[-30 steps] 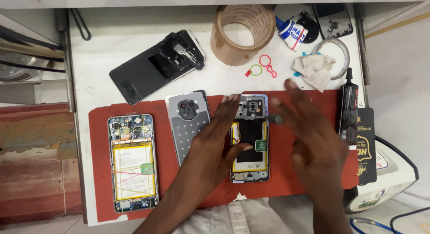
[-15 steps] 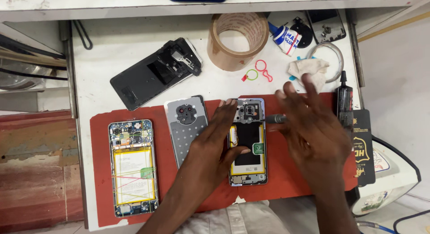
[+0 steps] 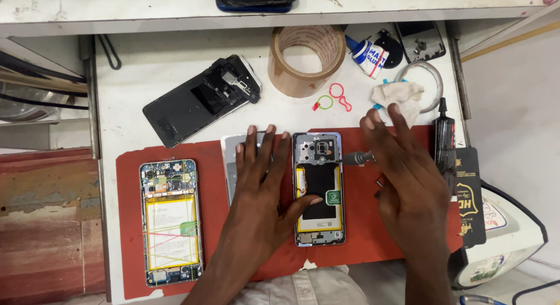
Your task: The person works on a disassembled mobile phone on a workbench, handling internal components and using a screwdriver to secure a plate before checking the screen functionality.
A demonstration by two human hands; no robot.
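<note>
While the left hand point(image 3: 259, 182) lay spread flat, thumb steadying the opened phone point(image 3: 318, 188) mid-mat point(image 3: 210, 264), the right hand point(image 3: 405, 176), fingers loosely splayed, hovered over a screwdriver point(image 3: 357, 158) just right.

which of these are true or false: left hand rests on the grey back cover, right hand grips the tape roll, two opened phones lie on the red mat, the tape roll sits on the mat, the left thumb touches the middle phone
1. The left hand rests on the grey back cover. True.
2. The right hand grips the tape roll. False: it is open, palm down over the red mat, apart from the roll.
3. Two opened phones lie on the mat. True: the left phone and the middle phone.
4. The tape roll sits on the mat. False: it stands on the white table beyond the mat.
5. The left thumb touches the middle phone. True.
</note>
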